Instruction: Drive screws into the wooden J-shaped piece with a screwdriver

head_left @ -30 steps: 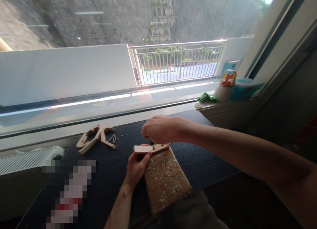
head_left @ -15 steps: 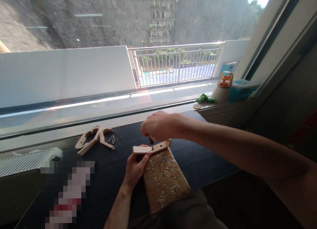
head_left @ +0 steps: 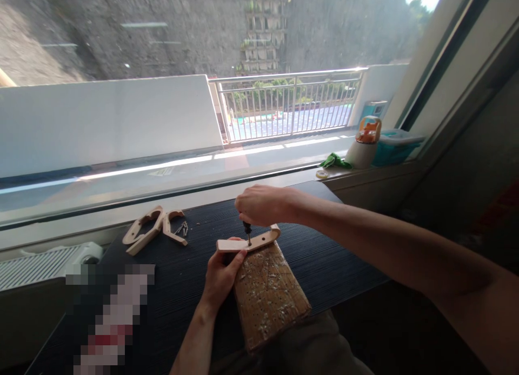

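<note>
My right hand (head_left: 256, 205) is closed round the handle of a dark screwdriver (head_left: 247, 229). The tool points down, its tip at a hole in a light wooden hook-shaped piece (head_left: 265, 238). My left hand (head_left: 223, 271) grips that piece near its flat left end, thumb in front and fingers behind. The piece lies across the far edge of a worn wooden block (head_left: 272, 296), whose top is full of small holes and splinters. Another hole shows in the piece, to the right of the screwdriver. Whether a screw sits under the tip is too small to tell.
More curved wooden pieces (head_left: 146, 229) lie at the back left of the dark table (head_left: 178, 288), beside several small screws (head_left: 183, 229). On the windowsill at right are a green cloth (head_left: 334, 161), a white and orange container (head_left: 362, 151) and a teal box (head_left: 397, 147).
My right hand has turned and shifted slightly to the right, showing more of the screwdriver. My left hand, the wooden piece and the block have stayed in place.
</note>
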`<action>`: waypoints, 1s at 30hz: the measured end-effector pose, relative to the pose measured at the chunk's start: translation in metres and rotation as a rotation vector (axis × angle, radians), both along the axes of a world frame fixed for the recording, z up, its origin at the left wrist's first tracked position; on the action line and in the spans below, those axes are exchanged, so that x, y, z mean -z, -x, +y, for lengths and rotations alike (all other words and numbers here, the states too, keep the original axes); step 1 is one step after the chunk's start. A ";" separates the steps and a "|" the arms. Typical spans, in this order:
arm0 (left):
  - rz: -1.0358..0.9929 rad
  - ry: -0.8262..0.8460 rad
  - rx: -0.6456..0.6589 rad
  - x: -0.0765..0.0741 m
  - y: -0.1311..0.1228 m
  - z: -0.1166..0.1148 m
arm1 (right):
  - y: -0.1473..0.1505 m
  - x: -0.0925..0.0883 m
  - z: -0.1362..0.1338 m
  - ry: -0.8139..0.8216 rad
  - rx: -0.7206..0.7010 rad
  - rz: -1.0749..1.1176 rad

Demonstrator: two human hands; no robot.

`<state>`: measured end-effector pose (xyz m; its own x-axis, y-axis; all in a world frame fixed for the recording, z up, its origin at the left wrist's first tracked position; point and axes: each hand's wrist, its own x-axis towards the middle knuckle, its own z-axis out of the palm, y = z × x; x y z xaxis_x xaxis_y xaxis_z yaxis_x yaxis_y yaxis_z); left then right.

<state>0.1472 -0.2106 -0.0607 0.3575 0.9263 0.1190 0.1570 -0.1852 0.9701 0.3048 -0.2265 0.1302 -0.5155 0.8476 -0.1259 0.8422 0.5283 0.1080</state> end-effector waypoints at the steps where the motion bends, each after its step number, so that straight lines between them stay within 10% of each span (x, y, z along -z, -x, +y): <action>1: -0.001 -0.001 -0.003 0.000 0.000 0.000 | 0.000 0.000 -0.001 -0.008 0.008 0.002; 30: 0.008 -0.006 -0.008 -0.001 0.000 0.000 | 0.010 -0.008 -0.008 0.045 0.060 -0.026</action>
